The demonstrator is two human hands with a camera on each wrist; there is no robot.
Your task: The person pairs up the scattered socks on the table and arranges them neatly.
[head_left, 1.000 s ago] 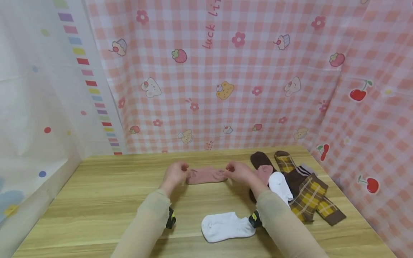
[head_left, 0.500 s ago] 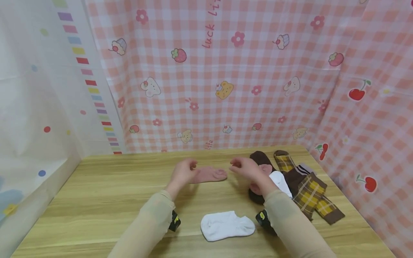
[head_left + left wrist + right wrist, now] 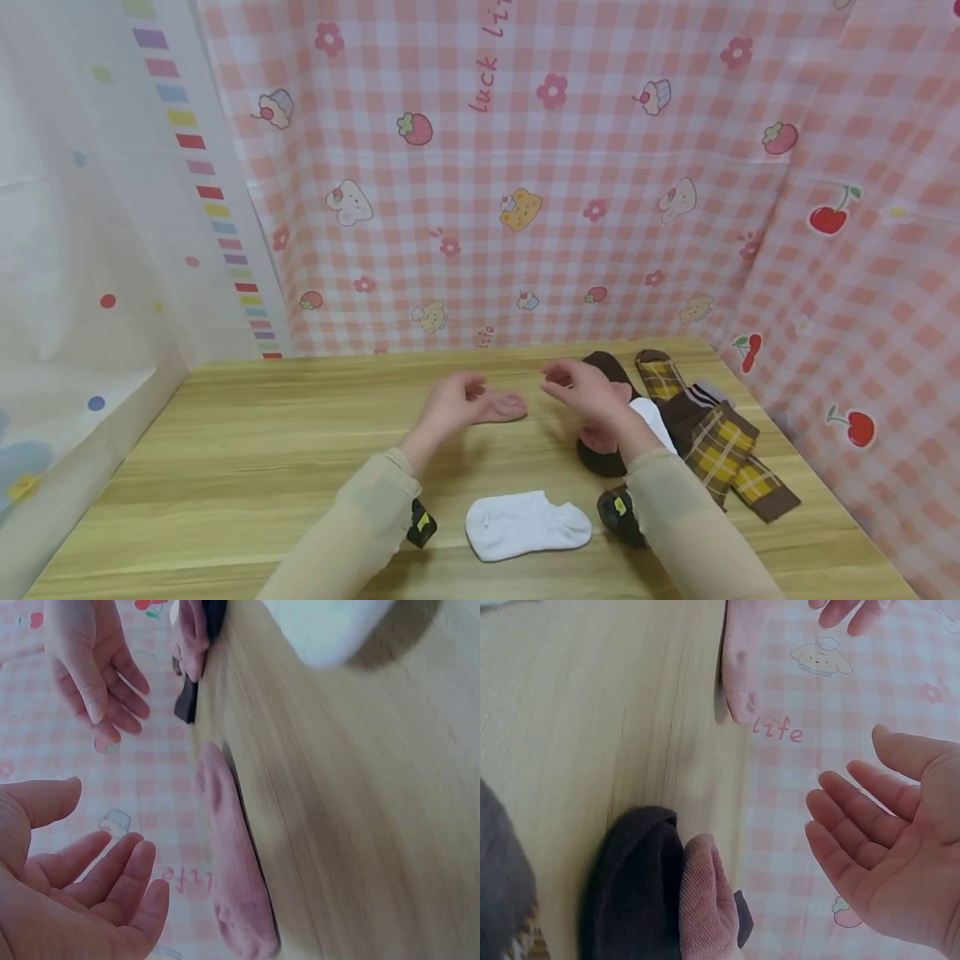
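"Where's the pink sock (image 3: 501, 407)?"
"On the table (image 3: 262, 450), lower middle of the head view, between the left hand (image 3: 452, 403) and the right hand (image 3: 588, 392)."
"And their grip?"
"Relaxed, fingers loosely bent; the wrist views show both clear of the sock."

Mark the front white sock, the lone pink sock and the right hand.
Front white sock (image 3: 523, 527): head view, middle of the sock.
Lone pink sock (image 3: 236, 855): left wrist view, middle of its length.
Right hand (image 3: 909, 866): right wrist view, palm.
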